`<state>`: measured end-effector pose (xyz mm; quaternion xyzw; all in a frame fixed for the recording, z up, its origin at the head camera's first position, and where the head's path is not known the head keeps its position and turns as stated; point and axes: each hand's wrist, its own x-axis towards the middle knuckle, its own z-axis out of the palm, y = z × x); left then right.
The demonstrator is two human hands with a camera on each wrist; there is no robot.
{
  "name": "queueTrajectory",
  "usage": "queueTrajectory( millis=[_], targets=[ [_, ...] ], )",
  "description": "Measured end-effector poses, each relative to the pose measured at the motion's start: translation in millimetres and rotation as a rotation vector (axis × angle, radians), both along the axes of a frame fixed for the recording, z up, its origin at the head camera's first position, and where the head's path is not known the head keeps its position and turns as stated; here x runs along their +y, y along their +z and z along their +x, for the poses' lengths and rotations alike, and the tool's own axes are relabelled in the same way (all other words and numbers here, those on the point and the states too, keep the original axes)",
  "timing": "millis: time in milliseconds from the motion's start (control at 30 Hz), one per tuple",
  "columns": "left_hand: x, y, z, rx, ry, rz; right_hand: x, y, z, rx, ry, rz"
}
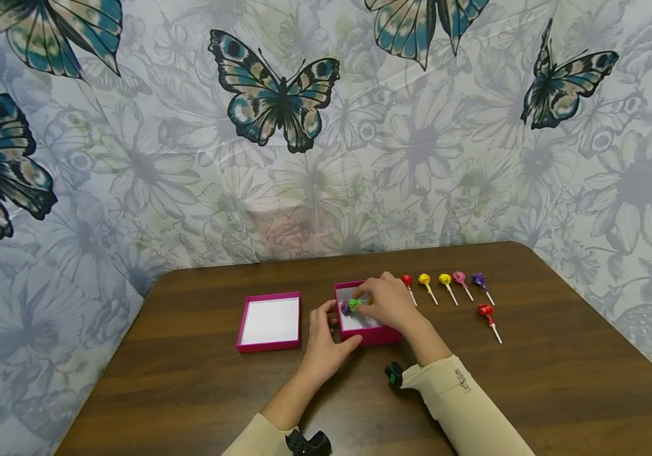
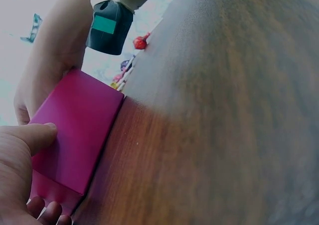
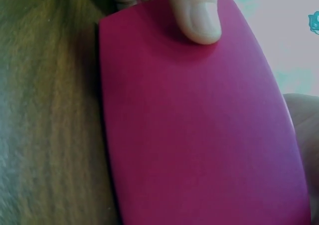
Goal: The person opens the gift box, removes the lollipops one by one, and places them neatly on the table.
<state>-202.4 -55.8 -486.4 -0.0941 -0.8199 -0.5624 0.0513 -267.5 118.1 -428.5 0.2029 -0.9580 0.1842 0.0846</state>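
A magenta box (image 1: 383, 335) with a white inside stands on the table. My left hand (image 1: 324, 345) grips its near left corner, thumb on the front wall and fingers along the left side; in the left wrist view the thumb (image 2: 44, 135) lies against the box (image 2: 84, 130). Over the box's inside, my right hand (image 1: 389, 303) pinches a green lollipop (image 1: 354, 304), its stick hidden by the fingers. A dark purple lollipop (image 1: 345, 308) lies inside, right beside the green one. In the right wrist view the box wall (image 3: 199, 120) hides the right fingertips.
The box's lid (image 1: 271, 322), white inside, lies left of the box. Right of it a row holds a red lollipop (image 1: 407, 280), yellow ones (image 1: 445, 279), a pink one (image 1: 459, 277) and a purple one (image 1: 478, 279). Another red lollipop (image 1: 485, 310) lies nearer.
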Motion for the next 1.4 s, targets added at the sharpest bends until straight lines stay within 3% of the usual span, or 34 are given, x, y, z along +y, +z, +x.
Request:
queueTrajectory(
  millis=[267,500,800,1033,1400],
  targets=[
    [0,-0.5,-2.1,0.011,0.007,0.001,4,8.5,2.0,-0.016,-0.021,-0.108],
    [1,0.4,-0.7,0.006,0.012,0.001,10,15.0,4.2,0.000,0.018,-0.208],
    [0,0.8,-1.9,0.020,0.022,-0.004,23,22.2,8.7,0.093,0.047,-0.158],
    [1,0.7,-1.8,0.010,0.017,-0.011,44,28.7,15.1,0.115,-0.018,-0.173],
    [1,-0.4,-1.0,0.009,0.018,-0.009,79,25.1,24.6,0.116,-0.110,-0.196]
  ],
)
